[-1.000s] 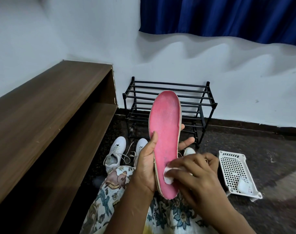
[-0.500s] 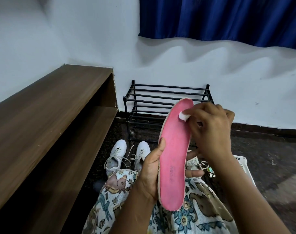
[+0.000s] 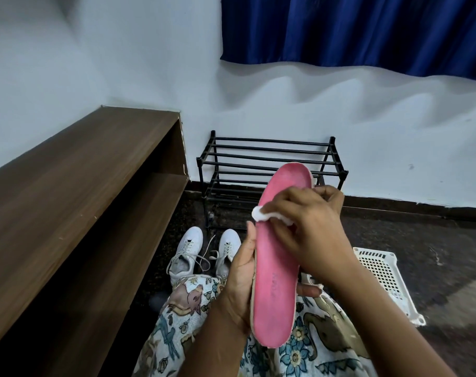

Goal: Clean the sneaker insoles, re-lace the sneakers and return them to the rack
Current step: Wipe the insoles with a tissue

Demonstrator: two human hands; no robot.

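Wooden shelf unit (image 3: 68, 202): set along the left wall, on the dark floor (image 3: 421, 235); first white sneaker (image 3: 186, 254) and second white sneaker (image 3: 227, 251): stood side by side on the floor, toes pointed towards the rack, a loose lace trailed between them; black rack (image 3: 269, 156): placed against the white wall, just behind the sneakers; left hand (image 3: 239, 284): curled round the lower half of the insole, thumb laid along its left edge, one fingertip shown at its right edge; pink insole (image 3: 276, 281): held upright over a floral-printed lap (image 3: 313, 349), in front of the rack, pink face turned to the camera; white cotton pad (image 3: 260, 213): pressed against the insole's upper part; right hand (image 3: 310, 229): fingers bent and pinched on the pad, knuckles turned outward; white perforated basket (image 3: 381, 270): laid on the floor at the right, partly hidden by the right forearm; blue curtain (image 3: 353, 31): hung above, at the upper right.
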